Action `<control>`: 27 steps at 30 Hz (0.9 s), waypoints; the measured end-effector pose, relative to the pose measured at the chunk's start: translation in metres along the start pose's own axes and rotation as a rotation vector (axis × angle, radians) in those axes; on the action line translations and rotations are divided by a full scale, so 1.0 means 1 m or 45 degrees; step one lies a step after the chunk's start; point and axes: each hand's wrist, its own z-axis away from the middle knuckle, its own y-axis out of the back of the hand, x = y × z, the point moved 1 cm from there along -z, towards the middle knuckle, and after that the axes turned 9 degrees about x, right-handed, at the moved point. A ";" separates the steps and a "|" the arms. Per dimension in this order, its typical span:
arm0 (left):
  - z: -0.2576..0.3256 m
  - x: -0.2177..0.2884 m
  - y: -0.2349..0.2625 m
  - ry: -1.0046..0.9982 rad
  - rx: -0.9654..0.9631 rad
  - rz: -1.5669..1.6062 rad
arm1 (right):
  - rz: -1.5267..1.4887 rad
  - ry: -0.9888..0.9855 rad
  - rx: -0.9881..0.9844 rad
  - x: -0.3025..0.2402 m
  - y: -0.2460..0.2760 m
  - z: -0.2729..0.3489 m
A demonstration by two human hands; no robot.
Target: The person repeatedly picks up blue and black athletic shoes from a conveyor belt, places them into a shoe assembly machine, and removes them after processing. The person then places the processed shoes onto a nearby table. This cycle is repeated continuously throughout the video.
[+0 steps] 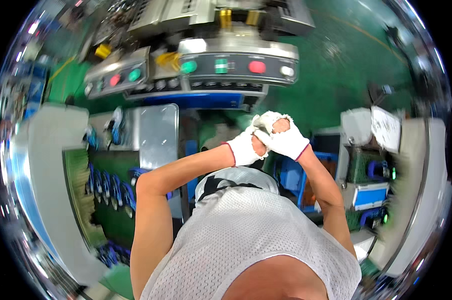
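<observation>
In front of my waist, my left hand [247, 147] and my right hand [288, 136] meet and touch. Each wears a white knit glove with a dark red cuff edge, and bare skin shows through a gap in both gloves. The fingers are curled in against the other hand, so both hands look closed. Whatever lies between them, if anything, is hidden. Just beyond the hands stands a machine control panel [238, 67] with green, red and white buttons; neither hand touches it.
A shiny metal plate [159, 132] is at my left, above a rack with several blue-handled parts [117, 190]. Close on my right are a blue crate [291, 175] and a blue-fronted box [371, 196]. Pale machine housings [48, 190] flank me. Yellow parts [168, 60] sit by the panel.
</observation>
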 end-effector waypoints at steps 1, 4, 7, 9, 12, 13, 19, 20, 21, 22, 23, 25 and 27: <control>0.020 -0.003 0.015 0.042 -0.184 -0.148 | 0.087 0.088 -0.065 -0.014 -0.021 -0.019; 0.088 -0.007 0.039 0.255 -0.149 -0.081 | 0.039 0.290 -0.196 -0.082 -0.061 -0.052; 0.147 0.011 0.084 0.494 -0.014 0.039 | -0.183 0.425 -0.241 -0.114 -0.107 -0.059; 0.171 0.006 0.089 0.710 -0.008 0.214 | -0.270 0.532 -0.354 -0.127 -0.132 -0.081; 0.200 -0.006 0.066 0.805 0.268 0.270 | -0.316 0.706 -0.560 -0.156 -0.144 -0.115; 0.214 0.000 0.080 0.867 0.441 0.290 | -0.281 0.735 -0.714 -0.173 -0.152 -0.130; 0.339 -0.012 0.110 1.544 0.596 0.019 | -0.268 0.840 -0.856 -0.240 -0.230 -0.176; 0.382 -0.015 0.105 1.778 0.540 -0.321 | -0.320 0.884 -0.699 -0.248 -0.230 -0.178; 0.421 -0.008 0.137 1.829 0.975 -0.358 | -0.370 0.706 -0.687 -0.252 -0.227 -0.180; 0.469 0.002 0.140 1.960 1.036 -0.464 | -0.405 0.496 -0.700 -0.253 -0.222 -0.179; 0.496 0.020 0.158 2.360 1.099 -0.397 | -0.362 0.406 -0.683 -0.237 -0.220 -0.175; 0.550 0.043 0.132 2.540 1.048 -0.710 | -0.317 0.233 -0.680 -0.200 -0.211 -0.166; 0.575 0.051 0.092 2.750 0.520 -0.596 | -0.126 0.150 -0.733 -0.190 -0.195 -0.158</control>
